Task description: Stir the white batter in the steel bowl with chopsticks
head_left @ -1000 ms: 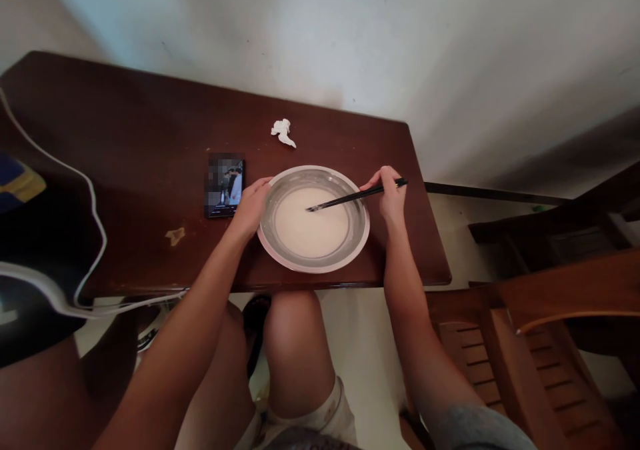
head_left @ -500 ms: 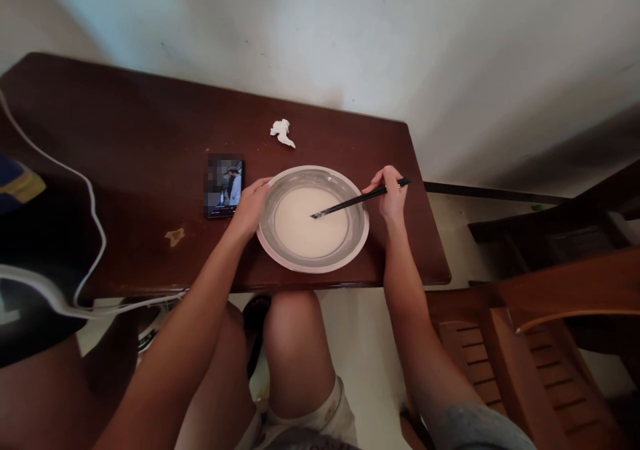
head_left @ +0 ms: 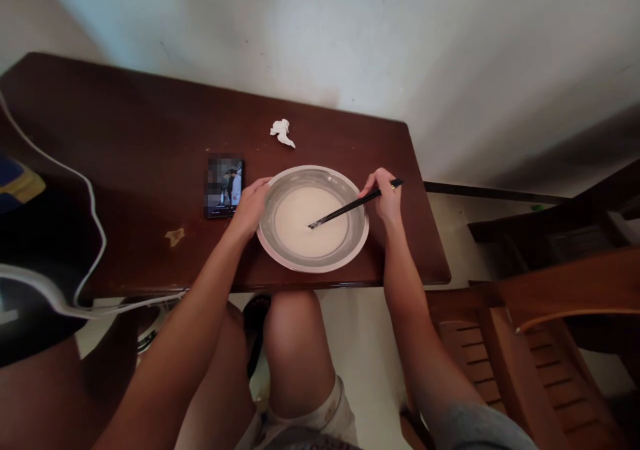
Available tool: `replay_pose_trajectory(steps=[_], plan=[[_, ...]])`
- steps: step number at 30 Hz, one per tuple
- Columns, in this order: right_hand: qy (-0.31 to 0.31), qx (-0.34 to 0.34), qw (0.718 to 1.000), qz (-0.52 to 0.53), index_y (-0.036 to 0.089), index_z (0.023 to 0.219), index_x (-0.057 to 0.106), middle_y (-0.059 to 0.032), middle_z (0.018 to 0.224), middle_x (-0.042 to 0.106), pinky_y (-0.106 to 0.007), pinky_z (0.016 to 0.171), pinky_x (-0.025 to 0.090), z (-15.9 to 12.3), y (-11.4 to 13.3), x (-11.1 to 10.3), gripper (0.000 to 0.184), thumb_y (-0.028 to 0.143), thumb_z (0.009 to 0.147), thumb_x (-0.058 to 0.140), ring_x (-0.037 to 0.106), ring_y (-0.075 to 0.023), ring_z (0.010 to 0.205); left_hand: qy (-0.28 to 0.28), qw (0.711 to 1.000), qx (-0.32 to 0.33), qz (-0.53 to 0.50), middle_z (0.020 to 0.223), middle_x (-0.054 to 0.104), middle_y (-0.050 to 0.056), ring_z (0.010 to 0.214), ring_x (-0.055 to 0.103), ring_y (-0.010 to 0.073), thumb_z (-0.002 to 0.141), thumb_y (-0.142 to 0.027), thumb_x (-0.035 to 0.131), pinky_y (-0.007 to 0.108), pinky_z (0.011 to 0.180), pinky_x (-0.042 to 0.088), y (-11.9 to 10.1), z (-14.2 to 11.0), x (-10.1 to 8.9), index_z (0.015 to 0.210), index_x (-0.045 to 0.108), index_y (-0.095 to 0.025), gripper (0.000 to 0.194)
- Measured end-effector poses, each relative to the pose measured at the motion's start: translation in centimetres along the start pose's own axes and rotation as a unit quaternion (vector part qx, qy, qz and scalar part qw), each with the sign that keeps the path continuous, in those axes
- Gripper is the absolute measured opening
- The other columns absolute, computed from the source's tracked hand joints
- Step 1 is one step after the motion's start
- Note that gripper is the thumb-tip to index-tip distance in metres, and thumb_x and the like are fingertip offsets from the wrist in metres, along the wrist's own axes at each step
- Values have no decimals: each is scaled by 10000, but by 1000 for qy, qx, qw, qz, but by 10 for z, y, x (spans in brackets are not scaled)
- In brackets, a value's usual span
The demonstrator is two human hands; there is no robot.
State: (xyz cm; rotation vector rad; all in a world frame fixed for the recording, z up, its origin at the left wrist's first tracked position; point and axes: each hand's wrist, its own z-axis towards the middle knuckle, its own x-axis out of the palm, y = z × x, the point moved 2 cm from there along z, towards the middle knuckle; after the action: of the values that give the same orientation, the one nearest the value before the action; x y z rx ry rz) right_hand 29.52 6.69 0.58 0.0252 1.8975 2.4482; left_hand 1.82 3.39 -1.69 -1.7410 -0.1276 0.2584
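A wide metal bowl (head_left: 280,253) holding a white liquid (head_left: 300,237) sits near the front edge of a dark wooden table (head_left: 125,143). My left hand (head_left: 251,205) grips the bowl's left rim, fingers curled over it. My right hand (head_left: 384,197) is closed on a pair of black chopsticks (head_left: 350,207), held at the bowl's right rim. Their tips dip into the liquid near the bowl's middle.
A phone (head_left: 223,187) with a lit screen lies just left of the bowl. A crumpled white tissue (head_left: 282,132) lies behind it. White cables (head_left: 95,237) run over the table's left part. Wooden chairs (head_left: 540,343) stand to the right. My knees are under the table.
The chopstick tips have swept from the upper middle of the liquid down toward its lower middle. My right hand shifted slightly left. The left hand and bowl stayed put.
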Motion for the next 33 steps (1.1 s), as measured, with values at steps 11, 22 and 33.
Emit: replay_pose_trajectory(steps=[11, 22, 33], plan=[[-37, -21, 998, 41, 225, 581, 544, 64, 469, 521, -249, 485, 408, 1, 0, -3, 449, 544, 894, 578, 545, -96, 405, 1, 1000, -7, 2, 1019, 735, 79, 1057, 633, 252, 804, -282, 520, 397, 1008, 477, -2, -1, 1, 970, 721, -153, 291], [-52, -20, 998, 19, 222, 573, 534, 58, 459, 523, -246, 506, 427, 2, 3, -3, 472, 567, 894, 558, 550, -97, 420, 4, 1000, -10, 9, 1039, 737, 62, 1059, 636, 236, 813, -268, 515, 394, 1018, 477, 1, 1, 0, 980, 709, -151, 281], [-23, -35, 999, 9, 222, 641, 596, 52, 488, 570, -254, 549, 472, 0, 2, 0, 410, 549, 888, 586, 603, -113, 471, 8, 1000, -11, 9, 1036, 738, 70, 1063, 639, 239, 824, -267, 504, 394, 1014, 481, 1, 2, 0, 1004, 715, -142, 304]])
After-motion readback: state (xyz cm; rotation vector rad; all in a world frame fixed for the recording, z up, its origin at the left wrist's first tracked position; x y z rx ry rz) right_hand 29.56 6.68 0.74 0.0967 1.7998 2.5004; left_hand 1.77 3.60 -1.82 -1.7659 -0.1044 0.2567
